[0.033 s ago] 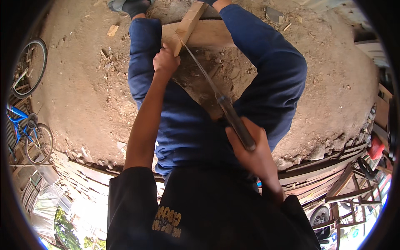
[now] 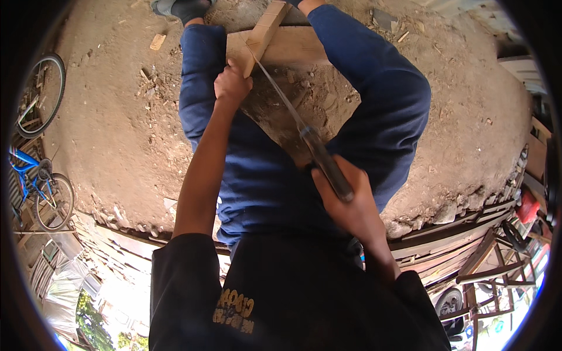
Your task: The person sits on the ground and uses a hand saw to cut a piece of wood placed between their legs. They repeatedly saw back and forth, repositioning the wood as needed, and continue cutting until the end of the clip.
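- Left hand [image 2: 232, 88]: one, its fingers closed round the near end of a squared timber; thumb laid along the wood.
- Right hand [image 2: 351, 196]: one, slightly blurred, its fingers wrapped about a dark handle; some fingertips were hidden beneath.
- Squared timber [image 2: 268, 28]: one, pale, lay slantwise between the lower legs, with faint lines across its upper face; its far end reached the top edge of the view, near a foot.
- Long-bladed tool [image 2: 325, 161]: one, saw-like, dark-handled, held aslant between the knees; the thin blade, seen nearly edge-on, ran up to the timber just beyond the left hand. Teeth too small to tell.
- Board [image 2: 301, 47]: one, broad, light brown, lay crosswise beneath the timber.
- Trousers [image 2: 374, 76]: navy, on legs spread apart and bent.
- Shirt [image 2: 293, 292]: black, short-sleeved, with yellowish lettering.
- Ground [image 2: 123, 117]: bare brown earth, strewn with chips.
- Wood scrap [image 2: 157, 41]: one, small, pale, lay left of the left foot.
- Bicycle [image 2: 24, 167]: blue, at the far left.
- Red item [image 2: 528, 208]: one, at the far right, kind unclear.
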The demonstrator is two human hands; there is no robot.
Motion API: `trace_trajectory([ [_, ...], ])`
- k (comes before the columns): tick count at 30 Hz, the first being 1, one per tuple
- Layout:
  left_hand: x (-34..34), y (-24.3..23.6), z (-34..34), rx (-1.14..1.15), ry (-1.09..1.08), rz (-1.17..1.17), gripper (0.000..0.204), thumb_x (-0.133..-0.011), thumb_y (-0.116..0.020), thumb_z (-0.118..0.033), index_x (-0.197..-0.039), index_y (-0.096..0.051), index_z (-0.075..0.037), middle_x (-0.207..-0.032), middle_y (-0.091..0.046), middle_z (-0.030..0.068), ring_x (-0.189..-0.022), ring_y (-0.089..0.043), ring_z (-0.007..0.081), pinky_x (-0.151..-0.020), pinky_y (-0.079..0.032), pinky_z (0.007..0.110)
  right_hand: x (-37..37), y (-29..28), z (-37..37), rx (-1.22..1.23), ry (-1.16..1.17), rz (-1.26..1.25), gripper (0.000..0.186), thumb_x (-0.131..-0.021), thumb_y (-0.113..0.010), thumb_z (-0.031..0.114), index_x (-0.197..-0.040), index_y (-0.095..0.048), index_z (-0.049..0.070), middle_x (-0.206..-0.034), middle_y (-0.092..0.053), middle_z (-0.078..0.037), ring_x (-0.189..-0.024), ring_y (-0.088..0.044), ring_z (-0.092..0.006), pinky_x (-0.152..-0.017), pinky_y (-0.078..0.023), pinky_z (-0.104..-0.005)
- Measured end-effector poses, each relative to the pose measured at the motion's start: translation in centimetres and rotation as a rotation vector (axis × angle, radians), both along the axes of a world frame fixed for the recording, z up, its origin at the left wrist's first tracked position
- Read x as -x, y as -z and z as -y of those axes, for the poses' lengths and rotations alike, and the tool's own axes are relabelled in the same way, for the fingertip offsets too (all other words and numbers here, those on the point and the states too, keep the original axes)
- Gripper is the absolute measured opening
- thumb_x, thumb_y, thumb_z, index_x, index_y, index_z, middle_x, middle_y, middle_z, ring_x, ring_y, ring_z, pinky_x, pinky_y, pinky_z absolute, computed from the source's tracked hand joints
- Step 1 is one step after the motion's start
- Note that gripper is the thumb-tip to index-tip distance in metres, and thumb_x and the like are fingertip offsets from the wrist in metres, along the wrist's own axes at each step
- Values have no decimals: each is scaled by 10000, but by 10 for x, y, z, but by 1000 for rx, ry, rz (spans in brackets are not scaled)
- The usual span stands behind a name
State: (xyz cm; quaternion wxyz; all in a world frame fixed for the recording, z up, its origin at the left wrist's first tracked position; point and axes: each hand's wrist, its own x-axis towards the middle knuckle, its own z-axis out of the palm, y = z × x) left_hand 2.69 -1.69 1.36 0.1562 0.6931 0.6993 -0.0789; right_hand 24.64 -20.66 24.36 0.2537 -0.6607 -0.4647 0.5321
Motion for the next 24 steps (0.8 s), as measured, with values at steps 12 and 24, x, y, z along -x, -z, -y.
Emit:
trace_trajectory([
  [12, 13, -3, -16, 116, -146, 208, 645, -779, -668, -465, -1188, -487, -1, -1104, -637, 252, -1054, -617, 393, -920, -492, 448, -2, -24, -4, 82, -32, -20, 147, -885, -628, 67, -808, -522, 0, -547, -469, -88, -475, -446, -101, -469, -365, -305],
  [24, 14, -13, -19, 217, -343, 308, 631, -773, -659, -508, -1179, -600, -28, -1194, -615, 200, -1134, -588, 349, -960, -480, 426, -4, -32, -7, 152, 183, 34, 322, -882, -619, 55, -1180, -508, 2, -692, -612, -45, -581, -528, -77, -535, -428, -255],
])
